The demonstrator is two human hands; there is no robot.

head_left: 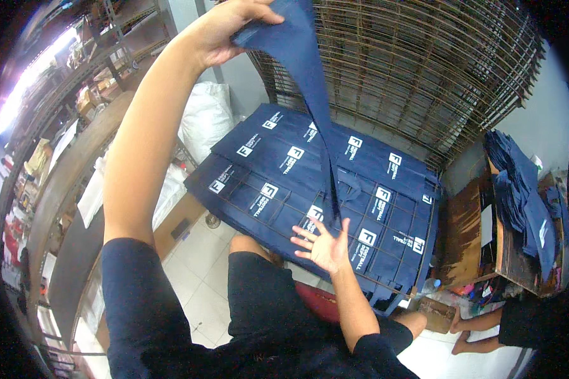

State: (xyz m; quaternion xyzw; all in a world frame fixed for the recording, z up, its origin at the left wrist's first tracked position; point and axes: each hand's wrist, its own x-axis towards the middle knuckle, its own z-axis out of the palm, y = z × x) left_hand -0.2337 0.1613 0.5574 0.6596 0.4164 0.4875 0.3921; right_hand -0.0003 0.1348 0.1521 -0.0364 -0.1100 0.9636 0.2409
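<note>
My left hand (229, 26) is raised high at the top of the view, fingers closed on one end of a dark blue fabric bag (303, 69) that hangs down in a long strip. My right hand (325, 243) is open, fingers spread, palm over the lower end of that strip, just above a wire rack (423, 252) covered with several flat dark blue bags (278, 170) bearing white printed marks. The bags lie in overlapping rows across the rack.
A stack of wire racks (423, 69) leans upright behind. A pile of dark blue bags (518, 189) lies on a wooden table at the right. Another person's bare feet (471, 331) are at lower right. Shelving (63, 145) runs along the left; white sacks (202, 117) sit beside it.
</note>
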